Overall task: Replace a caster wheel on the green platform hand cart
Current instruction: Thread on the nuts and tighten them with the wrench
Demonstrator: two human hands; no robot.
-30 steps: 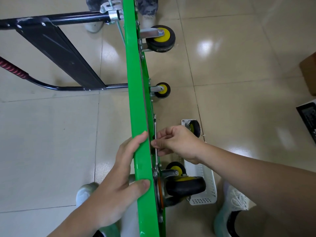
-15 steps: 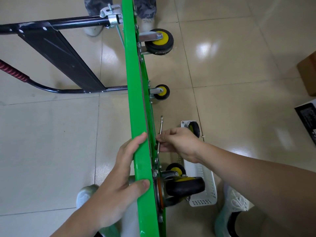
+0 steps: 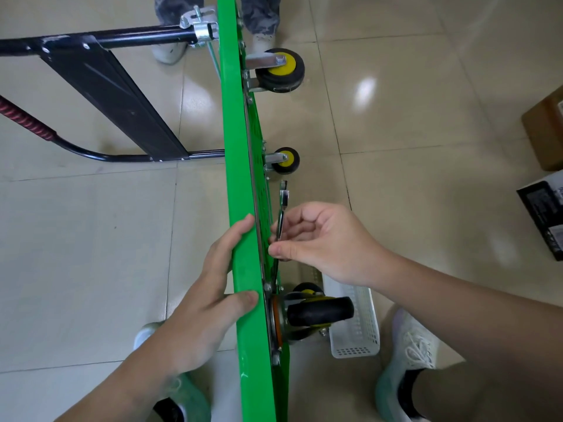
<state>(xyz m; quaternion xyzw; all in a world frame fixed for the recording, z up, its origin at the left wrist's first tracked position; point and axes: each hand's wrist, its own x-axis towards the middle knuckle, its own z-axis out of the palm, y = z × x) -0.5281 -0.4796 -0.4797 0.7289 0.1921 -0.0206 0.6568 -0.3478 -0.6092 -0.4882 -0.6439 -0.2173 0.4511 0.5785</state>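
Cart (image 3: 243, 208) stands on its long edge and runs from top centre to bottom centre of the frame, with the underside facing frame right. The black folding handle (image 3: 106, 95) with its red grip (image 3: 24, 120) lies out to the upper left.

Our left hand (image 3: 210, 303) clamps the upper edge of the deck at lower centre. The thumb and index finger lie across the green rim; the other fingers are on the far face.

Our right hand (image 3: 323, 242) is at centre, just right of the deck. Its fingers are curled and it pinches the shaft of a slim metal wrench (image 3: 283, 205) between the thumb and fingertips. The wrench runs nearly parallel to the deck, open end up. Its lower end drops toward the bolts by the near caster plate; we cannot tell whether it is seated on one.

The near caster wheel (image 3: 320, 312), black tread, is mounted on the underside at lower centre, just below the right hand. Two more yellow-hubbed wheels are bolted on further up: one mid-frame (image 3: 285, 161) and one near the top (image 3: 280, 70).

A white plastic basket (image 3: 356, 318) sits on the tile floor just behind the near caster. A cardboard box (image 3: 545, 129) and a black box (image 3: 545, 214) are at the right edge. Another person's legs (image 3: 262, 13) are at the top.
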